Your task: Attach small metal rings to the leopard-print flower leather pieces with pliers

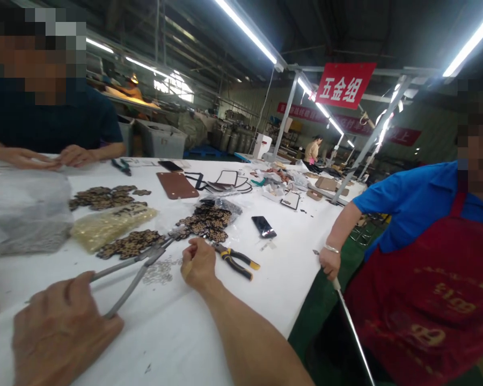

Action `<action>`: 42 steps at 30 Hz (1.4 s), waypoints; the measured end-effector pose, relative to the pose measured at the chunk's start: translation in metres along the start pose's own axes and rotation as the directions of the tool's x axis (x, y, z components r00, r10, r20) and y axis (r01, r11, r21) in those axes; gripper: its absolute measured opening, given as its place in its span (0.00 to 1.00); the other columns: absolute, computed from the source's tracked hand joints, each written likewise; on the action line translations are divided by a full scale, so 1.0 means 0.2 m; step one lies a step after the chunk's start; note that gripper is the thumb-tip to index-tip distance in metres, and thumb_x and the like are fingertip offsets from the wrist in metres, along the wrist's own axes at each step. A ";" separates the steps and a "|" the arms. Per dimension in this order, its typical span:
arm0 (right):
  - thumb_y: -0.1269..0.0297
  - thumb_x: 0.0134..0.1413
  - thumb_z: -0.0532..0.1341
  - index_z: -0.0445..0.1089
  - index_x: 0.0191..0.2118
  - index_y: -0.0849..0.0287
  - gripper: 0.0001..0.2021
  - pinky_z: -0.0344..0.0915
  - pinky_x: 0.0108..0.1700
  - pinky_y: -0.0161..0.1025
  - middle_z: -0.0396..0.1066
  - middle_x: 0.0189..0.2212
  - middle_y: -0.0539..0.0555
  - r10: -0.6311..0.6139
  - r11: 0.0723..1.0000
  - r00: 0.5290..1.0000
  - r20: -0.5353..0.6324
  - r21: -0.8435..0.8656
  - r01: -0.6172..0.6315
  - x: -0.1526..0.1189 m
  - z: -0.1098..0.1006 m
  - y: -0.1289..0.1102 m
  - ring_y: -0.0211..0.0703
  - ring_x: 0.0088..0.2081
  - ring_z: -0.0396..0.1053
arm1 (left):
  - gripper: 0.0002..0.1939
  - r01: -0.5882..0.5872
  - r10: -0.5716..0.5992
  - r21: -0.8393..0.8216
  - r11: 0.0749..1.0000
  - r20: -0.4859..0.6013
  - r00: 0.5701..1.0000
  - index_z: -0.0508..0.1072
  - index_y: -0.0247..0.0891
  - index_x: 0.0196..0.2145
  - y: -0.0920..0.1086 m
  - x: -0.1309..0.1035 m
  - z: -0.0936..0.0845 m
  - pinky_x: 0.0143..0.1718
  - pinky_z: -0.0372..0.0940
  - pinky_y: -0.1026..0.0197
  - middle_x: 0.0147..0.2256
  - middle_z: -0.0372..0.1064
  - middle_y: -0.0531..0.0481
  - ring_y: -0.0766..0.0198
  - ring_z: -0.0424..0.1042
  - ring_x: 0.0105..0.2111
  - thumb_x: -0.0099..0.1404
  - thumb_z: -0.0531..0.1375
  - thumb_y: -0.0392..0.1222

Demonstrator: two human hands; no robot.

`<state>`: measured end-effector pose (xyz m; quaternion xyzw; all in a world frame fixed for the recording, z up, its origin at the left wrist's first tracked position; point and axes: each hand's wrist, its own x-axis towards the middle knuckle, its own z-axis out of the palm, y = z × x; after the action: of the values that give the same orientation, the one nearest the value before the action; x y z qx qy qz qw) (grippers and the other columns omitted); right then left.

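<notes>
My left hand [62, 329] is wrapped around the grey handles of a pair of pliers [134, 287], whose jaws point away toward a pile of dark leopard-patterned pieces [207, 221]. Close to the jaws, my right hand [200, 262] is closed with its fingers curled; whatever they may pinch is hidden. Below the jaws lie many small metal rings [161, 271], spread on the white table [261, 305]. A second pair of pliers with yellow and black handles [235, 260] rests just right of my right hand. More patterned pieces [129, 244] lie left of the jaws.
A bag of gold-coloured parts [110, 228] and a large clear bag [28, 212] stand at left. Beyond are a phone [263, 227] and a brown leather panel [177, 185]. One person sits across at left; another, in a red apron [430, 300], holds a metal pole [354, 327] at right.
</notes>
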<state>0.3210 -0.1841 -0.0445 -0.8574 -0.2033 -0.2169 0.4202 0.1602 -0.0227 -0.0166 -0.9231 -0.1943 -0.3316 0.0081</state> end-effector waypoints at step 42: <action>0.77 0.42 0.59 0.76 0.37 0.54 0.15 0.67 0.37 0.36 0.78 0.27 0.53 -0.096 0.980 0.995 0.039 -0.169 0.101 -0.13 -0.06 -0.11 0.47 0.32 0.76 | 0.35 -0.114 0.111 -0.087 0.990 -0.038 0.993 0.60 0.31 0.56 -0.08 -0.05 -0.21 0.52 0.56 0.49 0.48 0.62 0.36 0.45 0.62 0.50 0.47 0.57 0.30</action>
<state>0.2851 -0.1850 -0.0376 -0.8823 -0.2325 -0.2409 0.3307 0.1219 -0.0182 0.0089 -0.9265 -0.1268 -0.3542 -0.0113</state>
